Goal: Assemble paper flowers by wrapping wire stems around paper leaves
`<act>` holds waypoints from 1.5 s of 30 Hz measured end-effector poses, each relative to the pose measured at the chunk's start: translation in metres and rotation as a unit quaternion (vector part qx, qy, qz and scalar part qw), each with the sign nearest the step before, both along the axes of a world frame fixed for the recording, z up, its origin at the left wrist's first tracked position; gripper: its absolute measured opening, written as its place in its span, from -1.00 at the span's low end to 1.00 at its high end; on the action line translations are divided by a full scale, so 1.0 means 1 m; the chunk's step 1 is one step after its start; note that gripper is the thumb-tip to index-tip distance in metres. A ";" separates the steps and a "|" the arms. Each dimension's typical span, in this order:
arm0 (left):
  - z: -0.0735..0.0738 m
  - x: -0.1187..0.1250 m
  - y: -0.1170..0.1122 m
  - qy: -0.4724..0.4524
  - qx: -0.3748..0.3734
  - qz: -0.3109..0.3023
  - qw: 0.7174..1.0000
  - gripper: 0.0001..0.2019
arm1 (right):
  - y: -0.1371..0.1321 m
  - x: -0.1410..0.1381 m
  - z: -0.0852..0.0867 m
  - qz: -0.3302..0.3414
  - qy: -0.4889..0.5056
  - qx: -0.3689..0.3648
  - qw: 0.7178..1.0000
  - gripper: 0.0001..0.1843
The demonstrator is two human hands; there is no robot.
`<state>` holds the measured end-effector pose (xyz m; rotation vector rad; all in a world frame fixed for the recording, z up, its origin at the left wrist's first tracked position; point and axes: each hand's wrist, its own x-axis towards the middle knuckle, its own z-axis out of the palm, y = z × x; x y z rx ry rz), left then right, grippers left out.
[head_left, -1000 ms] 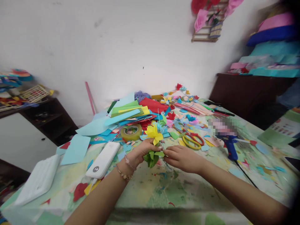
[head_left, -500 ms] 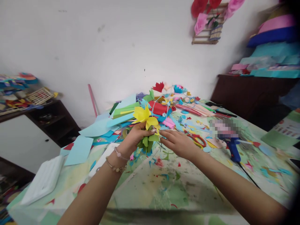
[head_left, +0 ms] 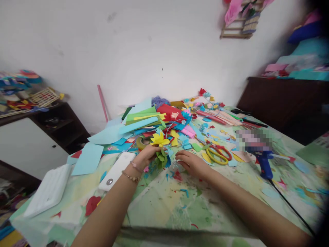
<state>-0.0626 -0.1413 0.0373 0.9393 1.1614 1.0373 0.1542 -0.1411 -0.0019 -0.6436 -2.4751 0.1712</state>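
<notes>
The left hand (head_left: 147, 155) holds a yellow flower (head_left: 159, 139) (green leaves (head_left: 161, 159) below), right hand (head_left: 194, 164) near.

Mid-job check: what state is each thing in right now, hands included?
Left hand: pinched on the yellow flower
Yellow flower: petals open
Right hand: fingers bent; grip unclear
Scissors: lying down; blades unclear
Power bank: lying flat, display lit
Tape roll: partly hidden
Glue gun: lying down, corded; power unclear
</notes>
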 end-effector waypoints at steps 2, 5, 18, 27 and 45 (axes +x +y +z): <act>0.005 -0.008 -0.009 0.000 -0.001 0.015 1.000 -0.70 | -0.004 0.001 0.000 0.008 0.030 -0.015 0.999 -0.80; 0.009 -0.018 -0.036 0.013 0.024 0.063 0.998 -0.65 | -0.011 0.004 0.001 0.029 0.066 -0.037 0.997 -0.78; -0.056 0.059 -0.149 0.322 0.251 0.173 0.896 -0.75 | -0.018 0.009 0.004 0.050 0.106 -0.080 0.990 -0.75; -0.052 0.072 -0.109 0.029 0.052 0.041 0.997 -0.62 | -0.021 0.010 0.004 0.033 0.090 -0.084 0.992 -0.70; -0.050 0.080 -0.100 -0.025 0.020 0.066 0.997 -0.79 | -0.041 -0.008 0.032 -0.206 -0.049 -0.244 0.946 -0.69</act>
